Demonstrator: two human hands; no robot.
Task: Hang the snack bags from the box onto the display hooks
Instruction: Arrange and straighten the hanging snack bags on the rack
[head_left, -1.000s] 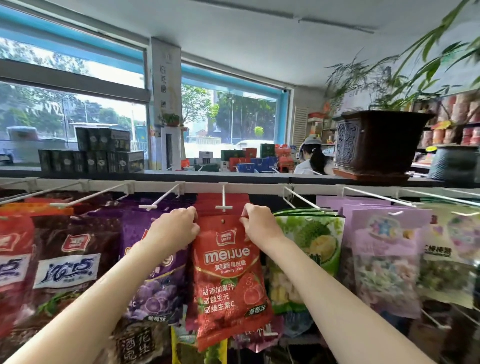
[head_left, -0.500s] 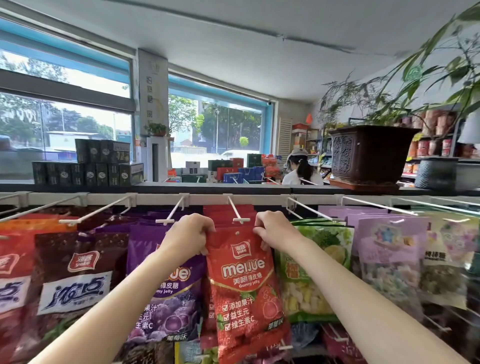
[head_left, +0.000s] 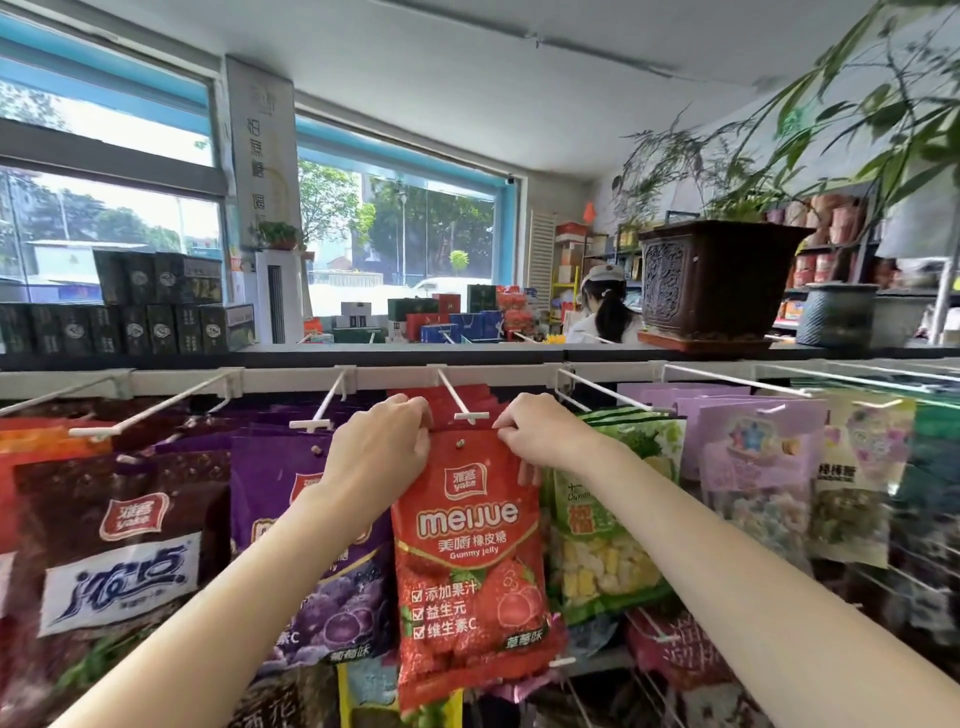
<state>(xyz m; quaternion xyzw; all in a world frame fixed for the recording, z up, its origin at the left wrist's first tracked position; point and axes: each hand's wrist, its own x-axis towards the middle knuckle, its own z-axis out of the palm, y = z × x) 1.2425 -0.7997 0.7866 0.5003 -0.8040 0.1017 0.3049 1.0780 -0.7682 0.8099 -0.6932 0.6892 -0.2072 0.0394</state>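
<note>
A red Meijue gummy snack bag (head_left: 470, 561) hangs in front of me, held by its top edge. My left hand (head_left: 382, 447) pinches the bag's upper left corner and my right hand (head_left: 540, 431) pinches its upper right corner. The bag's small hang hole sits just below the T-shaped tip of a white display hook (head_left: 462, 402). More red bags hang behind it on the same hook. The box is out of view.
Purple grape bags (head_left: 311, 571) and brown bags (head_left: 119, 545) hang to the left, green bags (head_left: 608, 545) and lilac bags (head_left: 753, 467) to the right. A shelf above carries a dark plant pot (head_left: 717, 280). A person in a cap (head_left: 605, 306) sits behind.
The view has tilted upward and closer. Both hands still hold the red bag's top corners, and the bag's top now sits just under the hook's tip.
</note>
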